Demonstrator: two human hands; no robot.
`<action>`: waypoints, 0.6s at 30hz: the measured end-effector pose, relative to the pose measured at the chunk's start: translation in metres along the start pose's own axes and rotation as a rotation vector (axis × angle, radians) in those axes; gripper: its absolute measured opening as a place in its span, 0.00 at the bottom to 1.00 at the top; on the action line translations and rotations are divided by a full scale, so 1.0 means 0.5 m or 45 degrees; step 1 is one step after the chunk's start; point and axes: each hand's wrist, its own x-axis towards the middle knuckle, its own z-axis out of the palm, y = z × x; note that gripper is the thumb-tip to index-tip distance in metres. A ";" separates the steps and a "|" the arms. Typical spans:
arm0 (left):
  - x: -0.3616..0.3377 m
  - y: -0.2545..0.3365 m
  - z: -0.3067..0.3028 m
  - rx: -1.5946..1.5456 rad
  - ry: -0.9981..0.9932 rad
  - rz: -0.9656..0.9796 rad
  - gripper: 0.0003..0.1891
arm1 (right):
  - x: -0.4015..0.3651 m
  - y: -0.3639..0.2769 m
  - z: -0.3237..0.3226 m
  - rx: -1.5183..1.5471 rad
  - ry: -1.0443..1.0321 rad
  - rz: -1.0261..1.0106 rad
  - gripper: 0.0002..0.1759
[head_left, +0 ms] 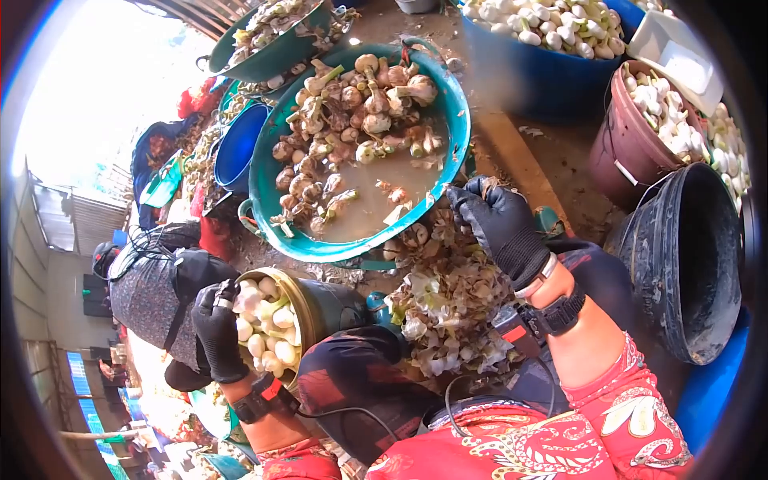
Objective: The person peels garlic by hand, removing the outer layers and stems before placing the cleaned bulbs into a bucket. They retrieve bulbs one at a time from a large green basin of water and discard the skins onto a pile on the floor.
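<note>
My left hand (220, 332), in a black glove, is closed beside the rim of a bucket (326, 302) of peeled white garlic bulbs (270, 328). A small pale bit shows at its fingers, too small to name. My right hand (498, 228), also gloved in black, is curled shut near the lower right rim of a green tub (462, 136). Something brownish shows at its fingertips, but I cannot make out what. Unpeeled garlic bulbs (376, 100) lie in murky water in the tub. Below the right hand is a heap of garlic skins (448, 312).
A blue tub (520, 80) and a maroon bucket (612, 152) hold white garlic at the right, with a white container (680, 60) beside them. A black bucket (640, 256) lies tilted. Another person (152, 280) is at the left, near a blue basin (240, 148).
</note>
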 end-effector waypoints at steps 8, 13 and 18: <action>0.114 0.110 0.349 0.353 -0.714 0.643 0.16 | -0.002 0.007 0.007 0.049 -0.047 0.070 0.10; 0.194 0.025 0.559 0.543 -1.172 0.417 0.39 | 0.000 -0.011 -0.005 -0.023 -0.043 0.114 0.06; 0.189 0.004 0.587 0.157 -1.230 -0.011 0.14 | 0.011 -0.016 -0.006 -0.209 0.041 -0.060 0.03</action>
